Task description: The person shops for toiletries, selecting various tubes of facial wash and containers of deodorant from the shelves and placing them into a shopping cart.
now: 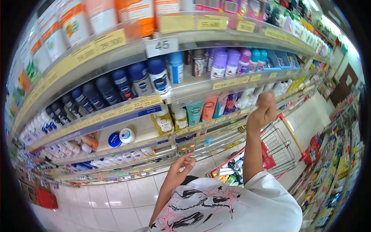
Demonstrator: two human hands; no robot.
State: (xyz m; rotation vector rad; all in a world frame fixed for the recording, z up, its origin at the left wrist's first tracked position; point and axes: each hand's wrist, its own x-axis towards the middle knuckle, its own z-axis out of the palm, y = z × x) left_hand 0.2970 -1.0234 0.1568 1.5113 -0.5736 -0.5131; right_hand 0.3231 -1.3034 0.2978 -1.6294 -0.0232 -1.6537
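Note:
My right hand is raised in front of the shelf, its fingers curled closed. Whatever lies inside the fist, if anything, is hidden. Behind it are the roll-on deodorants, with purple-capped bottles and teal-capped ones. Lower down, my left hand hovers by my shirt with its fingers loosely apart and nothing visible in them. Dark blue-capped deodorants line the shelf above it. Yellow bottles and a coral tube stand on the shelf below those.
A shopping cart with red trim stands to my right, with bottles and packs piled at its near end. Another stocked shelf runs along the far right. A red box sits on the tiled floor at left.

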